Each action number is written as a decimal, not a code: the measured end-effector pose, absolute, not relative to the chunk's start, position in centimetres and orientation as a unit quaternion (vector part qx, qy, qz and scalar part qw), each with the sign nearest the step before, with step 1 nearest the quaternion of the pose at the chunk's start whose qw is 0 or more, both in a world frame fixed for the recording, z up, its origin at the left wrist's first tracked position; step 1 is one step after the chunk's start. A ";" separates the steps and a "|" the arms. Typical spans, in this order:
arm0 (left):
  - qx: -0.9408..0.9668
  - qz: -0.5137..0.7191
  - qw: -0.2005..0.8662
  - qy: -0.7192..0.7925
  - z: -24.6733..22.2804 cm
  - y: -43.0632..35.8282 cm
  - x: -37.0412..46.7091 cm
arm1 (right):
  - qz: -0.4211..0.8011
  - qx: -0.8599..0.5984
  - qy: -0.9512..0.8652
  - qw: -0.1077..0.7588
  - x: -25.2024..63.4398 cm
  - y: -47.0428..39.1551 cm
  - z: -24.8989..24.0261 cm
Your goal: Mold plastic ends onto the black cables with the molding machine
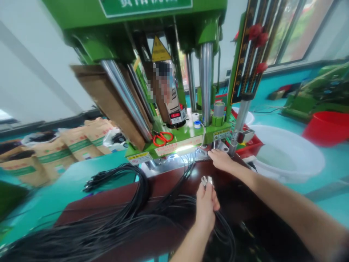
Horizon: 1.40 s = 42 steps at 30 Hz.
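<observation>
My left hand (207, 203) is closed around a bundle of black cables (225, 233). Their silver metal connectors (207, 179) stick up above the thumb, and the cables hang down below the fist. At the right front of a green press machine (188, 136), my right hand (222, 159) is curled against the end of the metal plate (177, 162); what its fingers grip is hidden. Several thin cables run from that lit metal plate down toward the dark red tabletop (155, 189). A large heap of black cables (109, 222) spreads across the table's left side.
Orange-handled scissors (163, 138) and a blue-and-white roll (197, 124) lie on the machine's bed. Steel columns (206, 83) rise beside a cardboard sheet (109, 105). Paper sacks (81, 142) stand on the left. A white tub (289, 153) and red bucket (327, 127) are at right.
</observation>
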<state>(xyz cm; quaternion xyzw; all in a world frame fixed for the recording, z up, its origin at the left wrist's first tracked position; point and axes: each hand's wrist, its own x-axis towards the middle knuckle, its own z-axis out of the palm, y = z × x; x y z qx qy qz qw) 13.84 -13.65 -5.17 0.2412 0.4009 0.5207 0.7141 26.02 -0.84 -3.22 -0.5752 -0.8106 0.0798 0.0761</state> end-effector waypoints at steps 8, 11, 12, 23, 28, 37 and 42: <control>0.283 0.465 0.725 0.423 -4.9 -13.6 13.5 | 0.258 -0.561 -0.785 0.053 28.6 -6.6 -0.3; 0.316 0.429 0.722 0.442 -4.5 -13.8 13.8 | 0.353 -0.585 -0.726 0.083 30.0 -10.4 -1.2; 0.328 0.413 0.722 0.448 -4.4 -13.8 14.0 | 0.408 -0.587 -0.688 0.121 30.3 -11.6 -1.8; 0.398 0.335 0.732 0.440 -4.7 -14.5 16.3 | 0.601 -0.523 -0.392 0.460 29.0 -16.3 -4.0; 0.389 0.354 0.734 0.430 -5.0 -14.5 16.3 | 0.579 -0.537 -0.394 0.471 28.9 -16.4 -4.3; 0.409 0.366 0.713 0.437 -5.8 -14.6 16.3 | 0.516 -0.557 -0.458 0.462 28.7 -16.6 -4.9; 0.431 0.414 0.672 0.438 -5.7 -14.5 16.0 | 0.577 -0.559 -0.360 0.474 28.5 -16.8 -4.0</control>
